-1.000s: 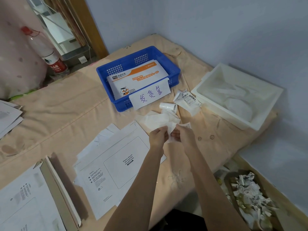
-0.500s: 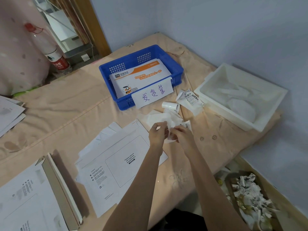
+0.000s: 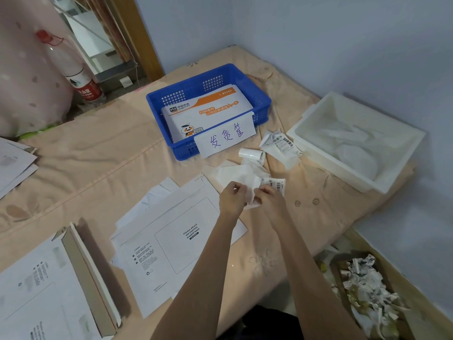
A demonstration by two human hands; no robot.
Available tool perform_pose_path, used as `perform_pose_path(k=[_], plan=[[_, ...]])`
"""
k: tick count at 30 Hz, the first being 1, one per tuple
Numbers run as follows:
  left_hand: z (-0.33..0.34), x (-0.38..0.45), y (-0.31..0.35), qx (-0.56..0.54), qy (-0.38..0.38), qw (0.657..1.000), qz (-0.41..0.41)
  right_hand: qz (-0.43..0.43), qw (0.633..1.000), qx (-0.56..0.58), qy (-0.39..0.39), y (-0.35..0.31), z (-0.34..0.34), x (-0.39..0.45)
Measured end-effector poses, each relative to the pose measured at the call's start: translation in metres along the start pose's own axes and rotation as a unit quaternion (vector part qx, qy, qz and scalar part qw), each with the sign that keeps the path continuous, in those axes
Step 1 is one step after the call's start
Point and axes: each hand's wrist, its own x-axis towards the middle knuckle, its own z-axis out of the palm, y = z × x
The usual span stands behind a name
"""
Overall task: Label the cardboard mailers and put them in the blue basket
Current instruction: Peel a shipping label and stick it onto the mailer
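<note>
Both hands are close together over the bed (image 3: 98, 153). The left hand (image 3: 231, 198) and the right hand (image 3: 268, 201) each have their fingers curled tight, pinching a small white label (image 3: 275, 184) with a barcode and its crumpled backing paper (image 3: 241, 176). Just under the arms lies a flat white mailer (image 3: 171, 244) on top of other mailers. The blue basket (image 3: 259, 94) sits farther back, with an orange and white mailer (image 3: 208, 111) inside and a handwritten sign (image 3: 226, 137) on its front. A small label roll (image 3: 251, 154) lies near the basket. A white tray (image 3: 355, 141) stands to the right.
</note>
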Motion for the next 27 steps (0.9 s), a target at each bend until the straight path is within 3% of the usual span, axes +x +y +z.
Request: perform_pose_path(k=[5, 11, 16, 19, 24, 27], plan=[[-0.005, 0.002, -0.001, -0.08, -0.012, 0.996, -0.042, 0.047, 0.979, 0.188, -0.058, -0.007, -0.006, -0.004], [-0.001, 0.004, 0.0, 0.021, 0.059, 0.998, 0.009, 0.033, 0.996, 0.07, -0.04, -0.008, 0.002, -0.009], [-0.004, 0.0, 0.003, 0.071, 0.083, 0.992, 0.056, -0.061, 0.993, -0.058, -0.077, -0.005, 0.001, -0.01], [-0.006, 0.001, 0.002, 0.103, 0.086, 0.989, 0.059, -0.02, 0.996, 0.002, -0.082, -0.005, 0.001, -0.008], [-0.012, 0.004, 0.0, -0.016, 0.046, 0.999, -0.005, 0.05, 0.988, 0.127, -0.077, -0.005, -0.002, -0.004], [-0.014, 0.001, 0.002, -0.029, 0.02, 0.999, 0.011, 0.061, 0.981, 0.171, -0.061, -0.004, -0.005, -0.003]])
